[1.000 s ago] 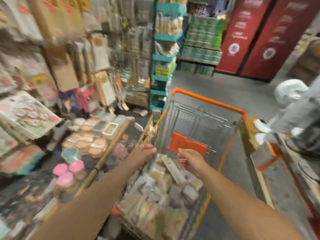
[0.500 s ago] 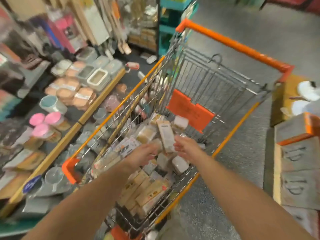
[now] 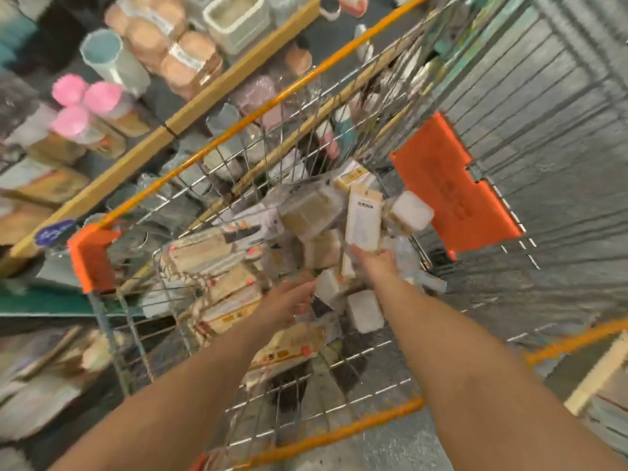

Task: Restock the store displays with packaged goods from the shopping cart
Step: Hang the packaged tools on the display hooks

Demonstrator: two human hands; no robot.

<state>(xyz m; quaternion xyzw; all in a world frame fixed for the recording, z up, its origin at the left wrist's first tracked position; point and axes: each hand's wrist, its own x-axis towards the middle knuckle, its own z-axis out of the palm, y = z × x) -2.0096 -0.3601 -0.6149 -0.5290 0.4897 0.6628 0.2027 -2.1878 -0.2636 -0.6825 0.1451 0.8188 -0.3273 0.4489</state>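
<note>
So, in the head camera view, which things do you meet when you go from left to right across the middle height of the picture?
Pink-lidded jars → orange corner guard of the cart → long flat box → tall beige box that the right hand grips → white rounded pack → orange seat flap.

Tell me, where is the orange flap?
In the head view, the orange flap hangs inside the cart, right of the packages, beyond the right hand.

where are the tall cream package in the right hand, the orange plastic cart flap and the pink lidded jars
tall cream package [image 3: 363,219], head view, printed front face
orange plastic cart flap [image 3: 452,192], head view, middle of panel
pink lidded jars [image 3: 102,96], head view, one pink lid
</note>
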